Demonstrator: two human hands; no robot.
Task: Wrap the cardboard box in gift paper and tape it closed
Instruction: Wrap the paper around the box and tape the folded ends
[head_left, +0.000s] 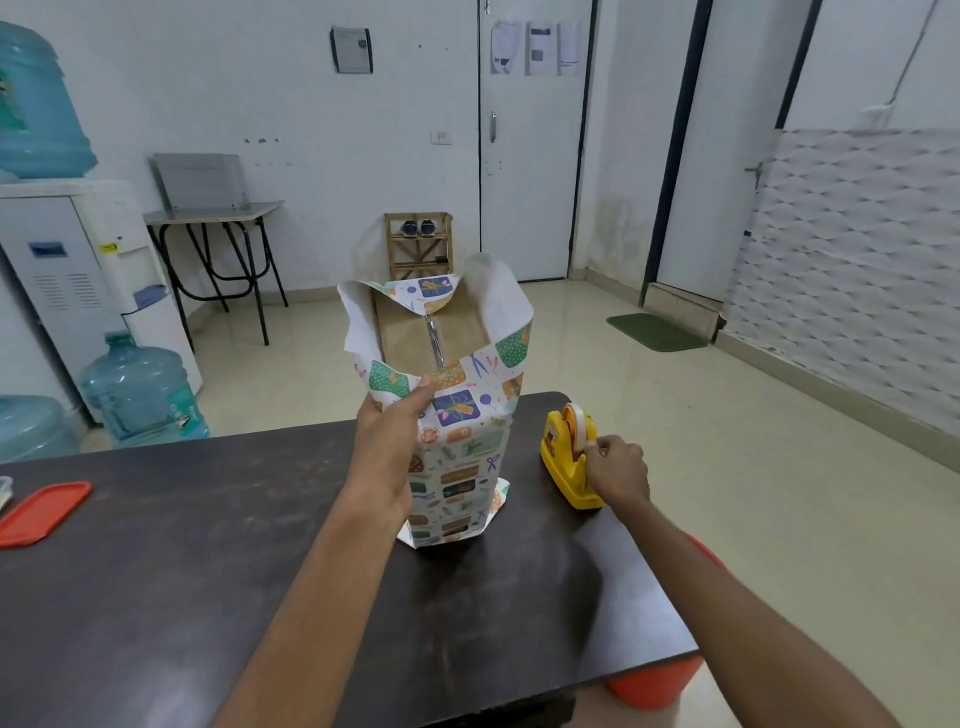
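Note:
The cardboard box stands upright on the dark table, sleeved in patterned gift paper. Its brown top face shows inside the loose, unfolded paper flaps, with a strip of tape down its middle. My left hand grips the wrapped box at its upper left side, thumb on the front of the paper. To the right stands a yellow tape dispenser holding a white tape roll. My right hand pinches the tape end at the dispenser's front.
A red lid lies at the table's left edge. An orange stool shows below the table's right corner. Water bottles and a dispenser stand on the floor at left; a green mat lies by the door.

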